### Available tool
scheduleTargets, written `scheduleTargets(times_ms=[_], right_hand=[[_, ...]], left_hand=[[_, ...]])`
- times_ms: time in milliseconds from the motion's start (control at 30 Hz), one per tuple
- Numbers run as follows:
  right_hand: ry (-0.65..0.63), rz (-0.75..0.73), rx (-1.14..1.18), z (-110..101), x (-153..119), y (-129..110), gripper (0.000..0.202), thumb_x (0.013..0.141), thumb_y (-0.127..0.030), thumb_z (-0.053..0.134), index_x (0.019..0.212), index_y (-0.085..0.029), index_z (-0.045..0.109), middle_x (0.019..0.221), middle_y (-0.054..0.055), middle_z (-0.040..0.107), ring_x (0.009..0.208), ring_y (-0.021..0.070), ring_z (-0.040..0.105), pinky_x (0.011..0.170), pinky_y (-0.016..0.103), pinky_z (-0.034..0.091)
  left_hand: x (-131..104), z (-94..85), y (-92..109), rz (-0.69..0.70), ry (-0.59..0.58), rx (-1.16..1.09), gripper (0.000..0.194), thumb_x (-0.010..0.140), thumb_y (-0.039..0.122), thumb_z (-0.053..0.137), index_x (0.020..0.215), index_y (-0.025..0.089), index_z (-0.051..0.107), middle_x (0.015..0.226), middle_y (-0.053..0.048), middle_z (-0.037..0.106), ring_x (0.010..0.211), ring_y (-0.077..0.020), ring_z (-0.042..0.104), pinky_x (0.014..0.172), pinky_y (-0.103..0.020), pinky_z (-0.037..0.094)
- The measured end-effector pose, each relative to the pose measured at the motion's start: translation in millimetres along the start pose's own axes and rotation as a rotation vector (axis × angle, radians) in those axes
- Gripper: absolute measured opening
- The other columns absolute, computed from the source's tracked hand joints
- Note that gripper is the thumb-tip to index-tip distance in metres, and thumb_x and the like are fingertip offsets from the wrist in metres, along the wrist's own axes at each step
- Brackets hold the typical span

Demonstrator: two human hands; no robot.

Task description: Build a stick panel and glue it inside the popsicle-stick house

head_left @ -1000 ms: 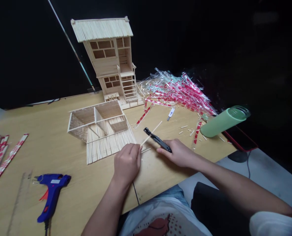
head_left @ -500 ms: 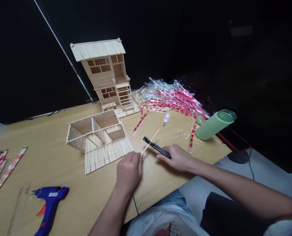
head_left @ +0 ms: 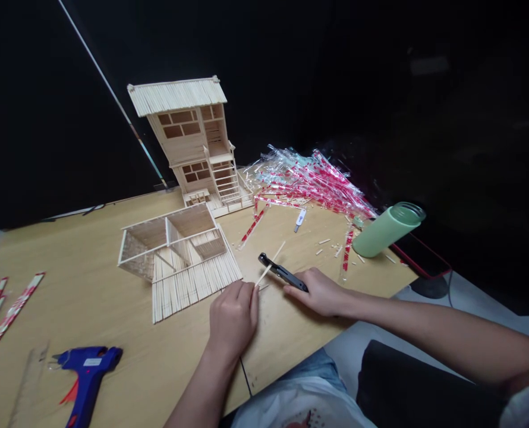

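My left hand [head_left: 233,309] pinches the lower end of a thin wooden stick [head_left: 279,252] that slants up and to the right over the table. In my right hand [head_left: 320,291] is a black cutting tool [head_left: 286,276], its head crossing the stick at about the middle. Just beyond my left hand lies a part-built model of sticks [head_left: 188,249] with low walls and a slatted floor. Behind it stands a two-storey stick house [head_left: 184,131] with a slatted roof and a small ladder.
A blue glue gun [head_left: 88,371] and a clear ruler [head_left: 28,386] lie front left, near red-patterned packets [head_left: 12,318]. Crumpled wrappers [head_left: 313,181] are heaped at the back. A green bottle [head_left: 383,230], a phone [head_left: 420,252] and a white USB stick [head_left: 300,220] are on the right.
The view has shifted slightly. The stick sits a little lower against the tool's head, and both hands keep their holds.
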State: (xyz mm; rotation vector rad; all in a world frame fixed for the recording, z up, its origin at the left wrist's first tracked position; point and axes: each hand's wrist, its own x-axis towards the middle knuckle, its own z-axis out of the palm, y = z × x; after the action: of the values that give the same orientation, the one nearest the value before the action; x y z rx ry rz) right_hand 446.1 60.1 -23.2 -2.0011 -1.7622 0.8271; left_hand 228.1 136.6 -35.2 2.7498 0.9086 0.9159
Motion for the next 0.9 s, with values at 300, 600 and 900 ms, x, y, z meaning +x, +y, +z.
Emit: scheduleTargets(times_ms=[300, 600, 900], right_hand=[[-0.020, 0.041, -0.079, -27.5, 18.7, 7.0, 0.034, 0.088, -0.046, 0.058, 0.071, -0.018, 0.062, 0.064, 0.002, 0.062, 0.057, 0.0142, 0.051, 0.055, 0.026, 0.029], [0.274, 0.426, -0.487, -65.9, 75.1, 28.2, 0.039, 0.089, -0.046, 0.055, 0.109, -0.015, 0.068, 0.098, 0.018, 0.074, 0.086, 0.0309, 0.069, 0.067, 0.033, 0.043], [0.181, 0.490, -0.530, -44.8, 80.7, 29.2, 0.036, 0.086, -0.027, 0.057, 0.116, -0.010, 0.067, 0.105, 0.024, 0.071, 0.095, 0.0358, 0.069, 0.077, 0.039, 0.049]], left_hand=[[0.8, 0.6, -1.1, -0.129, -0.151, -0.016, 0.024, 0.099, 0.026, 0.047, 0.086, 0.018, 0.067, 0.079, -0.004, 0.068, 0.074, -0.0180, 0.064, 0.066, -0.028, 0.043], [9.2, -5.0, 5.2, -0.305, -0.514, 0.165, 0.029, 0.099, 0.031, 0.045, 0.087, 0.020, 0.068, 0.089, -0.006, 0.070, 0.083, -0.0230, 0.068, 0.062, -0.030, 0.038], [10.0, -7.7, 2.4, -0.333, -0.558, 0.127, 0.029, 0.100, 0.034, 0.047, 0.091, 0.022, 0.072, 0.091, -0.005, 0.071, 0.083, -0.0222, 0.067, 0.060, -0.029, 0.035]])
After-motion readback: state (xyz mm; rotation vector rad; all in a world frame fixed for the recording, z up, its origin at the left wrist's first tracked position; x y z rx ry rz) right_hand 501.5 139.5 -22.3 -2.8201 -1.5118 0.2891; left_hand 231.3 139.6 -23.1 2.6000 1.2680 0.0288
